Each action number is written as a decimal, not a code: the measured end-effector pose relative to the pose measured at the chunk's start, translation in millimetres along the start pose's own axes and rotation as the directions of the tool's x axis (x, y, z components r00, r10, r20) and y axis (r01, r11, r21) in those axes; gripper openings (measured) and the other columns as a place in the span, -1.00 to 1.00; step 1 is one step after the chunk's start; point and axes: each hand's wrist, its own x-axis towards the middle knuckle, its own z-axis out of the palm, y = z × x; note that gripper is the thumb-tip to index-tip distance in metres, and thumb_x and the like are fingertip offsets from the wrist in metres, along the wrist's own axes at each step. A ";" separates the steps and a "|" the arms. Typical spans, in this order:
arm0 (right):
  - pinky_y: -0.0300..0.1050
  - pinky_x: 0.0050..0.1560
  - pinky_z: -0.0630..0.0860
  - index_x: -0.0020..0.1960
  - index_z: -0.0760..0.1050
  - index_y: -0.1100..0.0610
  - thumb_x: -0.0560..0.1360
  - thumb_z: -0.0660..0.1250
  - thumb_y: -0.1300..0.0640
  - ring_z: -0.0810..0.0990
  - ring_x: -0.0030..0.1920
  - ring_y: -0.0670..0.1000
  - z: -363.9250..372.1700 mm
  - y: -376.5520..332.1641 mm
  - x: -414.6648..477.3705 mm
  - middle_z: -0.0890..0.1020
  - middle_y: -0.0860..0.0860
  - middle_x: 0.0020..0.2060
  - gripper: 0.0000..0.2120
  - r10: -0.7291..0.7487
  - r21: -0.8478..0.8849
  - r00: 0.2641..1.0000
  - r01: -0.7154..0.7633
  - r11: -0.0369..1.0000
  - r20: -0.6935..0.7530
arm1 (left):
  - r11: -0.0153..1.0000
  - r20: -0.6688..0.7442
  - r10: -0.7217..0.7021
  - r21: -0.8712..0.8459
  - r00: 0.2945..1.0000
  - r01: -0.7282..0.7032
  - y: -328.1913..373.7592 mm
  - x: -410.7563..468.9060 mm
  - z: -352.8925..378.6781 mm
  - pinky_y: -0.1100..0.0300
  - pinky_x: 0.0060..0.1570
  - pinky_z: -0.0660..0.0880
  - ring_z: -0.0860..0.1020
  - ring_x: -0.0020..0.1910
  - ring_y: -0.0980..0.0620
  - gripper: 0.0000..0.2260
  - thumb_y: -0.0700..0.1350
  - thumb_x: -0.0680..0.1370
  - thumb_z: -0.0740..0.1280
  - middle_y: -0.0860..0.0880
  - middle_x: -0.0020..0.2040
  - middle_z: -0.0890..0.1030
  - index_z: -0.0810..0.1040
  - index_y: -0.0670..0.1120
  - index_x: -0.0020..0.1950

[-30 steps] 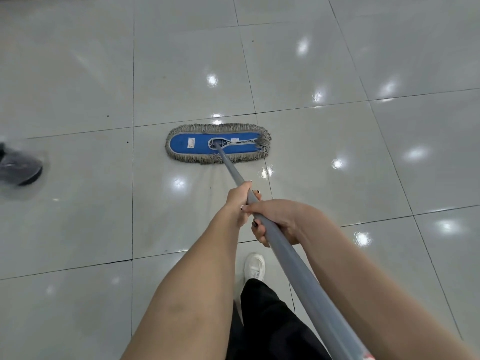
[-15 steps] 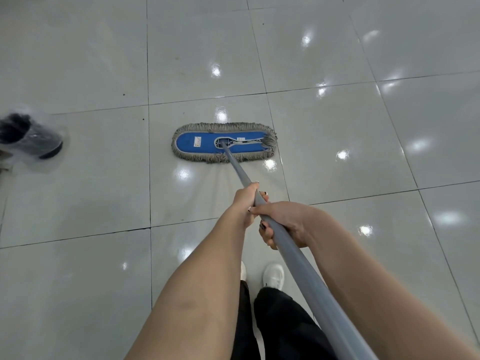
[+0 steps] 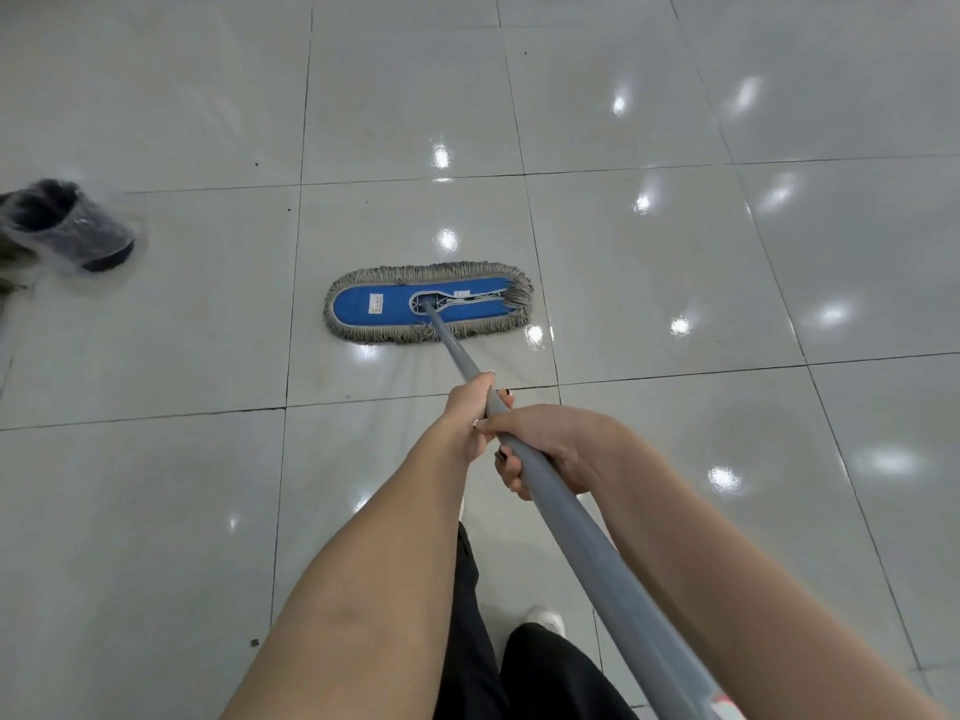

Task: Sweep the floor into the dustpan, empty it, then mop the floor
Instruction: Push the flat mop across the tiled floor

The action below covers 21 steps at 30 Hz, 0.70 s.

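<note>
While both clench grey handle [image 3: 571,537], left grip [image 3: 470,407] just ahead of right grip [image 3: 550,449]; mop head [image 3: 428,304] flat on floor [image 3: 649,459] beyond grips, right end beside grout line; open tile ahead, right; blurred shoe [image 3: 67,231] far left.

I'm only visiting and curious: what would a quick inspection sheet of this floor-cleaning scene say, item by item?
Surface: glossy pale tiled floor, dark grout lines, light reflections; faint streaks just behind the mop.
Job's things: flat mop head, blue top with grey fringe, lying flat on the floor; grey handle slants up to the person.
Clutter: a small dark speck on a tile.
Grippers: left hand grips the handle lower down; right hand grips just above it.
Cables: nothing seen.
Surroundings: blurred covered shoe at far left; the person's black trousers and white shoe.
</note>
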 end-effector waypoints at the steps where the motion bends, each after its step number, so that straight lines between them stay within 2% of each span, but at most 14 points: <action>1: -0.36 -0.61 0.38 -0.35 0.36 0.18 0.54 0.31 0.09 0.39 -0.70 -0.08 -3.2 14.5 -4.1 0.43 0.01 -0.64 -0.67 -0.008 -0.010 1.000 0.008 1.000 0.009 | 1.000 -0.008 -0.002 -0.007 1.000 0.002 -13.8 -8.0 1.7 0.32 -0.58 0.43 0.46 -0.55 0.08 -0.82 -0.09 0.61 0.20 -0.03 -0.48 0.50 0.39 -0.16 -0.14; 6: -0.36 -0.61 0.37 -0.38 0.36 0.17 0.53 0.31 0.08 0.39 -0.69 -0.08 -22.1 87.7 -25.5 0.43 0.00 -0.63 -0.66 -0.004 -0.098 0.999 0.010 0.995 0.054 | 0.997 -0.048 0.004 -0.079 0.999 -0.008 -88.5 -46.4 8.1 0.37 -0.64 0.41 0.47 -0.51 0.08 -0.86 -0.12 0.60 0.20 -0.06 -0.36 0.47 0.39 -0.20 0.04; 10: -0.34 -0.60 0.37 -0.37 0.33 0.13 0.52 0.31 0.03 0.39 -0.66 -0.09 -38.6 135.2 -40.8 0.43 0.01 -0.59 -0.65 0.042 -0.208 0.997 -0.027 0.978 0.072 | 0.987 -0.062 -0.008 -0.160 0.998 -0.003 -138.6 -73.6 16.5 0.37 -0.64 0.40 0.45 -0.45 0.05 -0.89 -0.14 0.60 0.20 -0.06 -0.37 0.46 0.38 -0.17 -0.07; 14: -0.35 -0.60 0.36 -0.33 0.31 0.11 0.53 0.28 -0.01 0.38 -0.65 -0.09 -40.1 169.3 -53.0 0.41 -0.01 -0.57 -0.67 0.062 -0.293 0.995 -0.039 0.955 0.072 | 0.978 -0.083 -0.006 -0.210 0.996 -0.012 -175.1 -94.0 14.1 0.36 -0.65 0.40 0.46 -0.43 0.04 -0.83 -0.13 0.60 0.20 -0.07 -0.36 0.45 0.37 -0.16 -0.16; 21: -0.39 -0.64 0.31 -0.38 0.27 0.12 0.57 0.22 0.00 0.36 -0.70 -0.12 -23.5 215.9 -76.0 0.39 -0.03 -0.64 -0.62 0.088 -0.354 0.994 -0.062 0.933 0.058 | 0.961 -0.042 -0.017 -0.275 0.999 0.004 -219.2 -139.4 -0.5 0.17 -0.41 0.44 0.45 -0.38 0.02 -0.85 -0.14 0.61 0.16 -0.08 -0.32 0.43 0.36 -0.17 -0.13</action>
